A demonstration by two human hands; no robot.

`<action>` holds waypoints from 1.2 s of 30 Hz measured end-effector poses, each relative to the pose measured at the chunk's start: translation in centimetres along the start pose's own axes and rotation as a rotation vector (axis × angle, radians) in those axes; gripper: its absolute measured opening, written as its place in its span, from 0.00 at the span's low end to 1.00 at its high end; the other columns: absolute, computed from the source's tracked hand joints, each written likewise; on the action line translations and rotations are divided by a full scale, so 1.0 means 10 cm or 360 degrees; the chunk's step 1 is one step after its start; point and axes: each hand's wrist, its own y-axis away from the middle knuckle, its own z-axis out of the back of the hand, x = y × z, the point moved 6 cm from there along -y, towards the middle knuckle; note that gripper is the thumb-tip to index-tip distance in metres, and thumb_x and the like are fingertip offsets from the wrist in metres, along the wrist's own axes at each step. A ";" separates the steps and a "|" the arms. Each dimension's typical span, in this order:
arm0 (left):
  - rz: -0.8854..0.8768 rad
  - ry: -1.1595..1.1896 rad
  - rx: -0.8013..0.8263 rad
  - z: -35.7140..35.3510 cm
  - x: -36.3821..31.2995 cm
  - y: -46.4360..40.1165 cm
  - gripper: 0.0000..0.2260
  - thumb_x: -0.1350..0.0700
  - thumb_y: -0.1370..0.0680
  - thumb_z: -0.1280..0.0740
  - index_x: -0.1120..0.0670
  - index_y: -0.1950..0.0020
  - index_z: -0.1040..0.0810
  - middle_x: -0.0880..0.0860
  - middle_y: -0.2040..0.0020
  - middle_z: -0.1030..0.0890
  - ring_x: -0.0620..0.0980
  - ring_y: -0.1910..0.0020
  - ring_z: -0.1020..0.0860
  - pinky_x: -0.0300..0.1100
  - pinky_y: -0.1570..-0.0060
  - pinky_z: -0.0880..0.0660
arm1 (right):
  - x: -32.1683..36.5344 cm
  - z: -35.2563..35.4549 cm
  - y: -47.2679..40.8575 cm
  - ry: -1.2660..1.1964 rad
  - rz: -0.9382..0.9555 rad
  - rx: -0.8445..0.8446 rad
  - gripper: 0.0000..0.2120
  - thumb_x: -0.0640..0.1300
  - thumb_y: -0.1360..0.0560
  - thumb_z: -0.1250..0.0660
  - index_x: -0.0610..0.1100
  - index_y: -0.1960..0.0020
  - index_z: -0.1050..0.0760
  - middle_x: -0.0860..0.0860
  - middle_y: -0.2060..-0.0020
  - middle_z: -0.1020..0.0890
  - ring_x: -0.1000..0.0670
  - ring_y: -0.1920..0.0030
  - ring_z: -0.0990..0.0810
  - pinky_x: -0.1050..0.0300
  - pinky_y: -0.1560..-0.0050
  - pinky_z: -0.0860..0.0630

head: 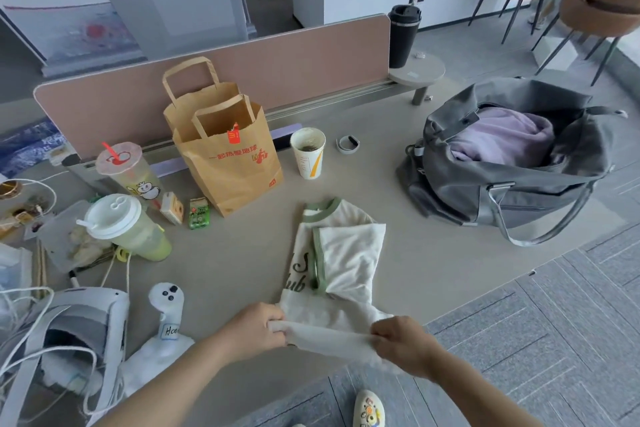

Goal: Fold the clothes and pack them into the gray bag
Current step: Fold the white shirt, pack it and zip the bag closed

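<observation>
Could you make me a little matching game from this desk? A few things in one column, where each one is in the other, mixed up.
Things:
1. lilac garment
2. cream T-shirt
3. black tumbler
4. paper cup

Places:
A. on the small round shelf at the end of the divider
B. inside the open gray bag
C. standing just right of the brown paper bag
D. flat on the desk, near edge held by both hands

Pairs: 1-B, 2-D, 3-A, 4-C
</observation>
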 end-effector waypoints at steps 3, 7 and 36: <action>0.0051 0.0494 -0.0033 0.10 -0.22 0.07 0.05 0.52 0.34 0.34 0.51 0.70 0.26 0.45 0.72 0.32 0.42 0.71 0.36 0.41 0.67 0.41 | 0.00 0.29 -0.09 -0.0165 0.0019 0.0016 0.14 0.41 0.27 0.36 0.49 0.71 0.31 0.55 0.75 0.33 0.59 0.72 0.36 0.61 0.69 0.39; 0.0208 0.0836 -0.0483 0.42 -0.38 -0.18 0.15 0.47 0.37 0.31 0.58 0.65 0.26 0.50 0.69 0.31 0.46 0.68 0.33 0.40 0.66 0.38 | -0.05 0.75 -0.46 -0.0408 -0.0023 -0.0192 0.10 0.42 0.25 0.34 0.45 0.65 0.24 0.56 0.71 0.28 0.57 0.68 0.32 0.58 0.66 0.36; 0.0461 0.1249 -0.0345 0.55 -0.44 -1.60 0.22 0.47 0.42 0.28 0.61 0.55 0.18 0.54 0.63 0.18 0.51 0.62 0.22 0.43 0.59 0.29 | -0.12 0.84 -1.24 -0.1347 -0.0784 -0.0760 0.06 0.43 0.28 0.32 0.44 0.51 0.22 0.47 0.58 0.16 0.46 0.56 0.16 0.44 0.50 0.19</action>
